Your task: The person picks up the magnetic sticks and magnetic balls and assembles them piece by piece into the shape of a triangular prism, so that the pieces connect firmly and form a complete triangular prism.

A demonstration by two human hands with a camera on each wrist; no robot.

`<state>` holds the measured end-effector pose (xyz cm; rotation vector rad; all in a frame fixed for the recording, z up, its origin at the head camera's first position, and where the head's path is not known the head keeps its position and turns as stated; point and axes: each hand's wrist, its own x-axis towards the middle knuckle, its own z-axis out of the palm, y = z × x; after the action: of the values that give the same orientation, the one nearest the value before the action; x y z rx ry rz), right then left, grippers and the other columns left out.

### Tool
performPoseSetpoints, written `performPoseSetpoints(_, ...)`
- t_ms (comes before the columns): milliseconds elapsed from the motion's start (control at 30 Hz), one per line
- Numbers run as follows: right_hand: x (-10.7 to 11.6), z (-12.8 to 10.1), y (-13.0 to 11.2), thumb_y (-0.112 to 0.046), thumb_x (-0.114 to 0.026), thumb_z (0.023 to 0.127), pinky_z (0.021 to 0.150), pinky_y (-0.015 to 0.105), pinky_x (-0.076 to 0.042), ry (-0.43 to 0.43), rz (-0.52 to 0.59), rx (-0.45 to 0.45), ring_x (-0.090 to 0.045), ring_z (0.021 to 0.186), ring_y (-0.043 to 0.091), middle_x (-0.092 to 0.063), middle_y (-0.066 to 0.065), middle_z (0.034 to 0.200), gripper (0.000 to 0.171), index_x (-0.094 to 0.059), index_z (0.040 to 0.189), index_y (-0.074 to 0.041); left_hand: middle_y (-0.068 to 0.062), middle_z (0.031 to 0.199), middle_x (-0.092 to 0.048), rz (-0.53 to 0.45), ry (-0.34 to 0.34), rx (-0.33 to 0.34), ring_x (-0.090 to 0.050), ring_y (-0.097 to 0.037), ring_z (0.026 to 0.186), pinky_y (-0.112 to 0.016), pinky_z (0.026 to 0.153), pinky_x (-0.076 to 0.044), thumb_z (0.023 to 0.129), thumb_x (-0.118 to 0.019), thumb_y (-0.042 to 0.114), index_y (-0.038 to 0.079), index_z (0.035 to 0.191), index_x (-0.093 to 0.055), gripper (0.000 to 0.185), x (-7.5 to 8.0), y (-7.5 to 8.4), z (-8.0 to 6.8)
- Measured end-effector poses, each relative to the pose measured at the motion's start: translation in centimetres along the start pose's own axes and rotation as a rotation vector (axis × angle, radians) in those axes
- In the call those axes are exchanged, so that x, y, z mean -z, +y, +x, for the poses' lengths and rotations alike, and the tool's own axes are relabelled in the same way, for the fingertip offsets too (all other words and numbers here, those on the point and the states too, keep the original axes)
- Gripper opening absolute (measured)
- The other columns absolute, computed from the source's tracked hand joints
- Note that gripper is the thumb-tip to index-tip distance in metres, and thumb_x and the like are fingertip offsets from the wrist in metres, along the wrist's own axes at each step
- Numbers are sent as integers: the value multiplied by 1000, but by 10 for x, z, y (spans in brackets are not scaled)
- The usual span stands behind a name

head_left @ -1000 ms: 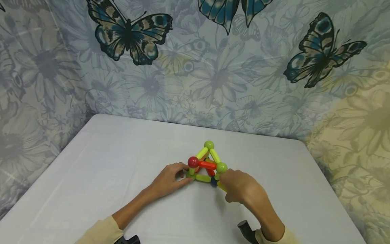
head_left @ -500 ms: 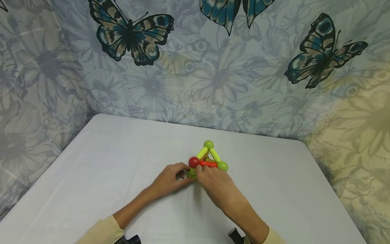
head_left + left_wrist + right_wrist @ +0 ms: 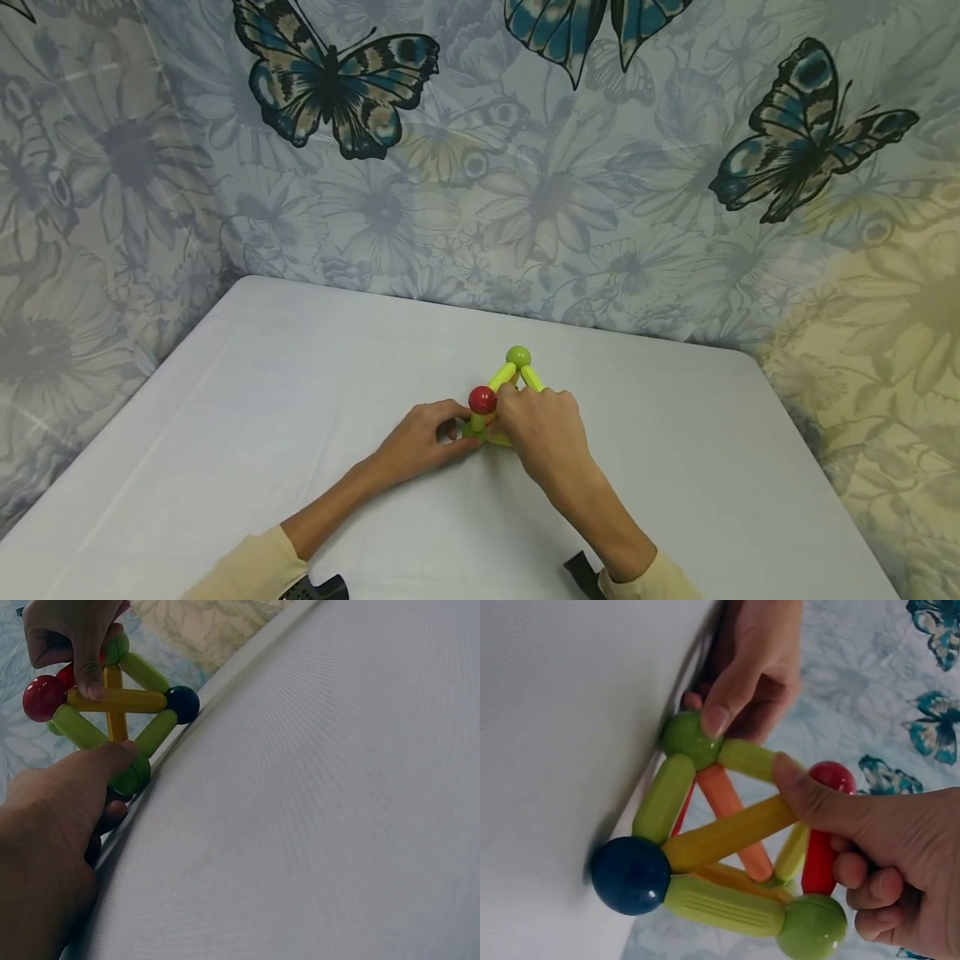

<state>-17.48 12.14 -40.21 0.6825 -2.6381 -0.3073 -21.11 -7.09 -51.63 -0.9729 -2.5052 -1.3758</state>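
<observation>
A white tabletop (image 3: pixel 262 417) is backed by a floral cloth backdrop (image 3: pixel 525 192) printed with dark butterflies (image 3: pixel 337 75).

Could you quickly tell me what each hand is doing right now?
Left hand: fingers pinch the green ball.
Right hand: grips the yellow rod.

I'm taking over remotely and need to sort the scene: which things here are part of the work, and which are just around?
In the work:
- rod-and-ball toy
- left hand, holding its lower green ball
- right hand, gripping a red rod, thumb on a yellow rod

Just around:
- white table
- butterfly cloth
</observation>
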Motion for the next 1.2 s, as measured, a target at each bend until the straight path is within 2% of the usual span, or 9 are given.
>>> performPoseSetpoints(233, -3, 2, 5, -50, -91, 69, 40, 29, -35, 43, -22, -2, -37, 43, 14, -52, -2, 49, 55, -76, 94, -4, 0, 99, -75, -2, 2, -8, -59, -7, 78, -19, 73, -52, 90, -83, 19, 10, 119, -73, 32, -1, -2, 2)
performPoseSetpoints(333, -2, 1, 7, -55, -91, 65, 41, 28, -36, 47, 10, -18, -40, 45, 15, -51, -2, 50, 61, -73, 94, -5, 1, 101, -76, -5, -7, -2, -59, -6, 79, -19, 74, -52, 90, -83, 20, 11, 120, -73, 32, -3, -3, 1)
performPoseSetpoints(400, -1, 0, 9, -54, -95, 62, 45, 28, -40, 60, 58, -26, -44, 51, 16, -60, 0, 59, 64, -70, 96, -5, 2, 102, -75, 1, -16, 10, -59, -5, 80, -19, 75, -52, 91, -83, 22, 12, 120, -73, 32, -3, -4, -1)
performPoseSetpoints(567, 2, -1, 16, -38, -102, 59, 70, 30, -44, 19, 280, -9, -51, 78, 18, -69, 2, 85, 63, -60, 96, -9, 3, 101, -75, 10, -9, 15, -59, -4, 80, -19, 75, -52, 90, -84, 23, 13, 118, -73, 32, -4, -2, -4)
performPoseSetpoints(700, 3, -1, 21, -27, -101, 64, 80, 38, -44, -29, 377, 21, -57, 83, 18, -70, 2, 83, 58, -55, 96, -11, 3, 100, -74, 35, 2, 3, -59, -4, 80, -19, 74, -52, 91, -83, 25, 13, 123, -68, 37, -5, 1, -1)
performPoseSetpoints(800, 4, 1, 23, -24, -99, 69, 85, 45, -48, -37, 378, 41, -64, 84, 20, -74, 3, 87, 59, -57, 110, -14, 4, 99, -71, 72, 0, -1, -58, -4, 80, -19, 73, -51, 92, -81, 27, 15, 127, -64, 41, -4, 2, 2)
performPoseSetpoints(933, 8, 2, 25, -23, -94, 76, 87, 48, -49, -43, 390, 100, -70, 89, 17, -78, -5, 94, 58, -66, 127, -29, 4, 100, -71, 80, -16, 5, -58, -5, 82, -21, 74, -51, 93, -80, 27, 15, 125, -64, 38, -2, 3, 4)
performPoseSetpoints(1033, 10, 2, 27, -19, -91, 81, 91, 48, -49, -55, 413, 148, -70, 89, 13, -77, -10, 95, 50, -71, 124, -35, 4, 105, -73, 65, -34, 12, -59, -6, 83, -21, 76, -51, 93, -80, 26, 14, 124, -67, 36, 0, 3, 3)
performPoseSetpoints(1200, 10, 5, 29, -13, -88, 84, 98, 49, -47, -95, 442, 173, -69, 93, 13, -76, -11, 99, 50, -67, 125, -33, 4, 105, -73, 60, -30, 9, -60, -9, 84, -22, 77, -51, 93, -80, 27, 14, 125, -68, 37, 3, 1, 1)
